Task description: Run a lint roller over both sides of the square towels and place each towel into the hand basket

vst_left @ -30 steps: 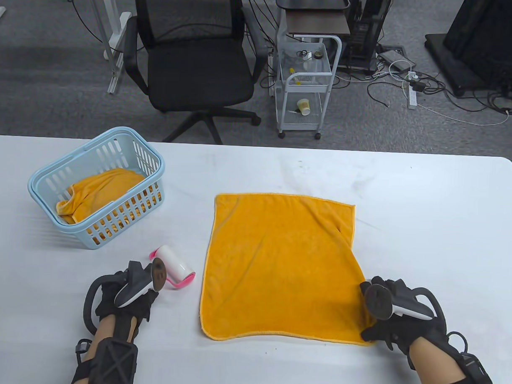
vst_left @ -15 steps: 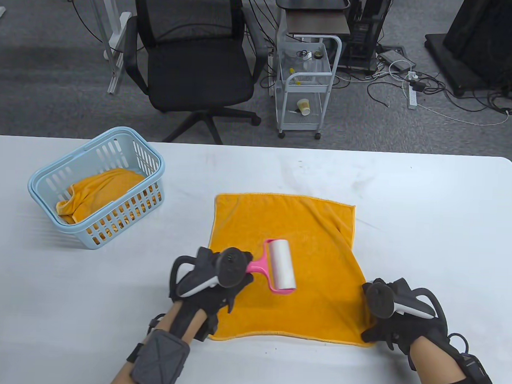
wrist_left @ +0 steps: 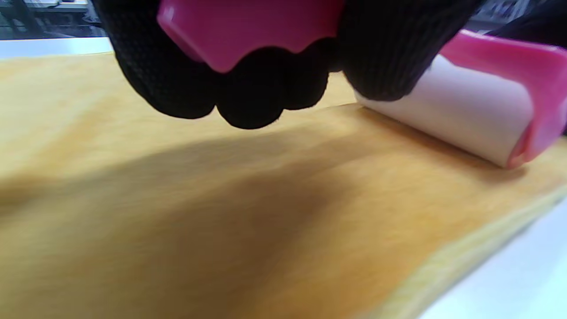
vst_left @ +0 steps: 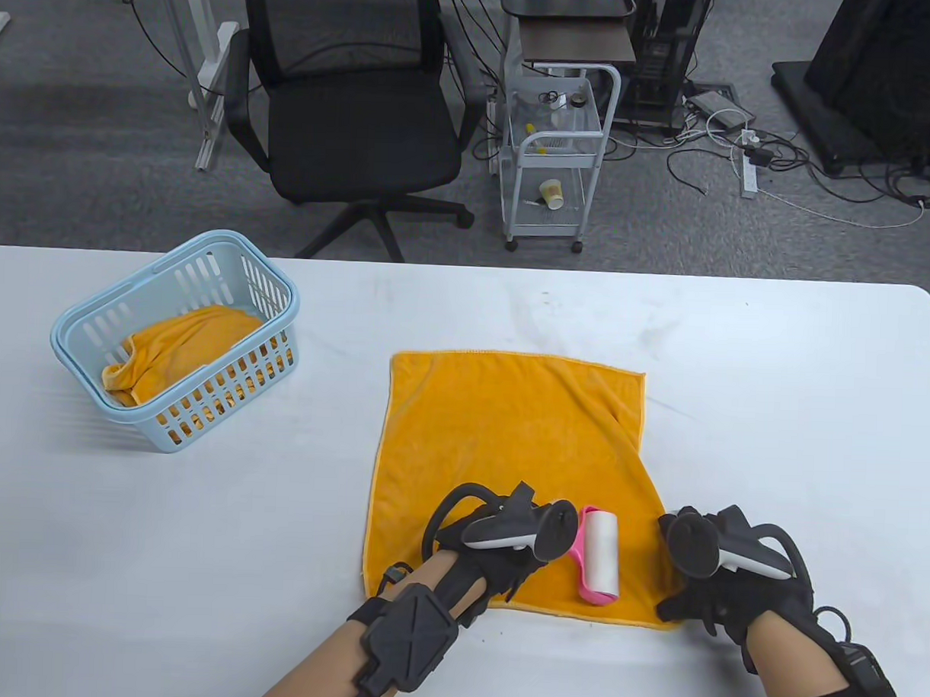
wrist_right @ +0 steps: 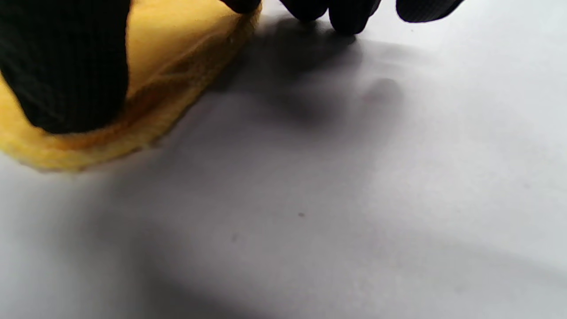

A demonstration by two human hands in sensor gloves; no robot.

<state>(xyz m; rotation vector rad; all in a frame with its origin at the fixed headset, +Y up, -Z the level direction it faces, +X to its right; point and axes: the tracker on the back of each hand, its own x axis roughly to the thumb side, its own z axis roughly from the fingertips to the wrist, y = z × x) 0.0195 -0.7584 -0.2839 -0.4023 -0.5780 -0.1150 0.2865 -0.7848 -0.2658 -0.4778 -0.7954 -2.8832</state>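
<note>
Sweeping across from the left, the left hand (vst_left: pixel 504 544) is now carrying the lint roller (vst_left: pixel 599 555) down to the near right part of the flat orange towel (vst_left: pixel 499 456), where a moment ago it was working nearer the middle. Its fingers (wrist_left: pixel 248 95) are wrapping round the pink handle, and the white roll is sitting right on the cloth. Over on the right, the right hand (vst_left: pixel 712 578) is staying put, fingers flat and pressing the towel's near right corner onto the worktop (vst_left: pixel 776 390), gripping nothing. So we're in the rolling step on this upper face. I'm judging there's more of this face to cover, then a flip for the underside. Meanwhile the hand basket (vst_left: pixel 177 338) is waiting at far left, already holding one bunched orange towel (vst_left: pixel 183 339). Next move is calling for a steady stroke up the cloth while that corner is pinned.
</note>
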